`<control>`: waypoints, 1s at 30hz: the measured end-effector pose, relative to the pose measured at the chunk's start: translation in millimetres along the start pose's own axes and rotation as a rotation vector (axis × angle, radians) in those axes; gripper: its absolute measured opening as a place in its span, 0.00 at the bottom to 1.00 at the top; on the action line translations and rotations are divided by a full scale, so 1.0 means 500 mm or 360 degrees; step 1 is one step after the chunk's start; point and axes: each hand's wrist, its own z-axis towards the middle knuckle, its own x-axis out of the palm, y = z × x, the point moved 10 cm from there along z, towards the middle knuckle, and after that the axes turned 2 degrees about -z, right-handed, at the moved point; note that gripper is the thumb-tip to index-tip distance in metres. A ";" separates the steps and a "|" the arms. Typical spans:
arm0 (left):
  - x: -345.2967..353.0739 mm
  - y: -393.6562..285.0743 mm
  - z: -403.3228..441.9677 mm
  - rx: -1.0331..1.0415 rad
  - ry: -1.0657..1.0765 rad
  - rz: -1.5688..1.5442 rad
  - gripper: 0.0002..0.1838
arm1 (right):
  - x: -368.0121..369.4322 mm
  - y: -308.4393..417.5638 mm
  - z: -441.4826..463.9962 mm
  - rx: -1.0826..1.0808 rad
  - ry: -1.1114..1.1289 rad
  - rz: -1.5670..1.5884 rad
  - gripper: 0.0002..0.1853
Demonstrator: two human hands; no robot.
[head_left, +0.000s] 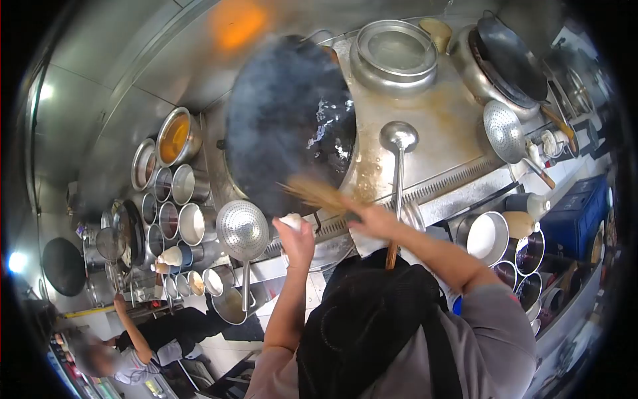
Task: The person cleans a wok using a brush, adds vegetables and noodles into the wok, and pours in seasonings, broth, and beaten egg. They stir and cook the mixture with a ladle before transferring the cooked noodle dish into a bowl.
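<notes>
A large dark wok [279, 133] with smoke or steam over it sits on the steel stove, wet shine on its right side. My left hand [297, 243] is closed on a white cloth [291, 221] at the wok's near edge. My right hand [377, 221] grips a bamboo wok brush [316, 193]; its bristles, blurred by motion, point left over the near rim. Beside my right hand a ladle [399, 136] lies on the stove, its wooden handle toward me. Left of my left hand is a perforated skimmer [242, 229].
A lidded steel pot [397, 56] stands at the back. On the right are another wok [512, 60] and a second skimmer [504, 132]. Steel seasoning pots [192, 224] crowd the left, more pots [487, 238] the right. A co-worker [139, 346] stands at lower left.
</notes>
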 end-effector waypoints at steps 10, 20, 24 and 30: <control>0.038 0.293 0.027 -0.0904 0.0172 -0.1205 0.18 | -0.148 -0.137 0.086 0.0903 -0.0669 -0.0417 0.40; 0.087 0.385 0.043 -0.1239 0.0440 -0.1460 0.18 | -0.042 -0.176 -0.154 0.1756 -0.0451 -0.1176 0.39; -0.018 0.468 -0.013 -0.1384 0.0368 -0.1443 0.19 | -0.023 -0.314 -0.182 0.1658 -0.0213 -0.1192 0.38; -0.226 0.499 -0.145 -0.0873 0.0607 -0.0964 0.29 | -0.193 -0.270 -0.164 0.1185 -0.0975 -0.0653 0.27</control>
